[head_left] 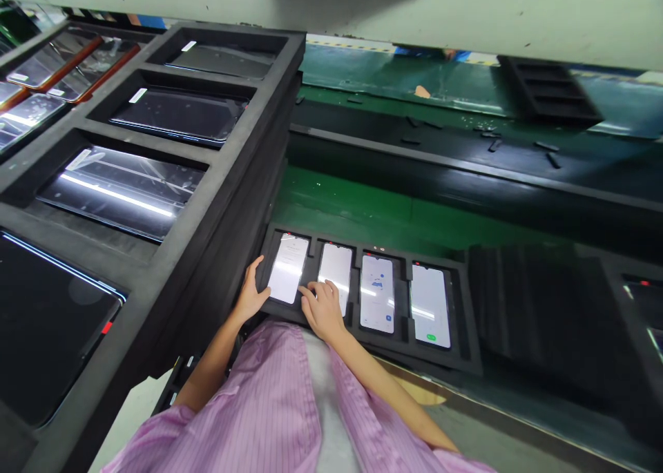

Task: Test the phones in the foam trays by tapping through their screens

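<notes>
A black foam tray [467, 321] lies in front of me with several smartphones in its slots, their screens lit. At its left end my left hand [251, 297] rests by the edge, thumb and fingers apart, nothing held. The leftmost phone [289, 269] shows a white screen and lies between my two hands. My right hand [325, 312] is over the lower part of the second phone [336, 260], fingers spread and slightly bent, with a fingertip near the first phone's right edge. The third phone [378, 295] shows a blue picture. The fourth phone [429, 297] has a green button.
A tall stack of black foam trays [228, 162] rises on my left, dark-screened phones [181, 110] in the top one. Behind the work tray runs a green surface [352, 200] and a dark ledge [466, 159] with small black pieces. An empty-slotted tray [556, 90] sits farther back; dark foam [539, 307] stands right.
</notes>
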The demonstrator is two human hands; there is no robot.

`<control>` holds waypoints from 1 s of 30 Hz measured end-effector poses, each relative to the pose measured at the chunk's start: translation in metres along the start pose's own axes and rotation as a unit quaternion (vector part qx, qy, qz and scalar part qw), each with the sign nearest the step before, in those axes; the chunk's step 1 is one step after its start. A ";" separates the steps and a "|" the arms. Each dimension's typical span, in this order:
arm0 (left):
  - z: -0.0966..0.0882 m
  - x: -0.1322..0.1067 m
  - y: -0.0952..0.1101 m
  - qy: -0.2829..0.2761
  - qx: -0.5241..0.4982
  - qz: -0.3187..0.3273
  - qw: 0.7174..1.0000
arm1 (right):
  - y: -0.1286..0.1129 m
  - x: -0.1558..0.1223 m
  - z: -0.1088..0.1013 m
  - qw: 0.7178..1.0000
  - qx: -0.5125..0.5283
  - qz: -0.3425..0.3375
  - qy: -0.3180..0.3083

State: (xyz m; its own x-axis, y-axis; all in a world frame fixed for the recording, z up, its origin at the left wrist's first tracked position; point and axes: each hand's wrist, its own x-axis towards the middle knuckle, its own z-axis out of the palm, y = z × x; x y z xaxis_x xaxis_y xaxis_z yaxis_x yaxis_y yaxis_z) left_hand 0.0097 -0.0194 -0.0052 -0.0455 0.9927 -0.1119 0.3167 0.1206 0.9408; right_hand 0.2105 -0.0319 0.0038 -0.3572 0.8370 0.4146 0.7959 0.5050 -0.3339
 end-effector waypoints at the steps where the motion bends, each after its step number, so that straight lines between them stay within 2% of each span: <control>1: 0.000 0.000 0.000 0.000 -0.002 0.002 1.000 | 0.000 0.000 0.000 1.000 0.001 0.000 0.000; 13: 0.002 0.001 -0.003 0.005 -0.010 -0.015 1.000 | 0.000 0.001 -0.001 1.000 0.002 -0.015 -0.006; 30: 0.001 0.001 -0.001 0.005 0.029 0.009 1.000 | 0.000 0.000 0.001 1.000 -0.008 -0.001 -0.015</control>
State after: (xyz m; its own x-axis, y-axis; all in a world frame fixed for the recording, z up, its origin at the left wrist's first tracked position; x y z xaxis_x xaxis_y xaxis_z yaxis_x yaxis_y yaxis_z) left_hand 0.0103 -0.0188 -0.0070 -0.0483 0.9945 -0.0925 0.3717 0.1039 0.9225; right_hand 0.2103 -0.0317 0.0032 -0.3733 0.8419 0.3896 0.8022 0.5039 -0.3202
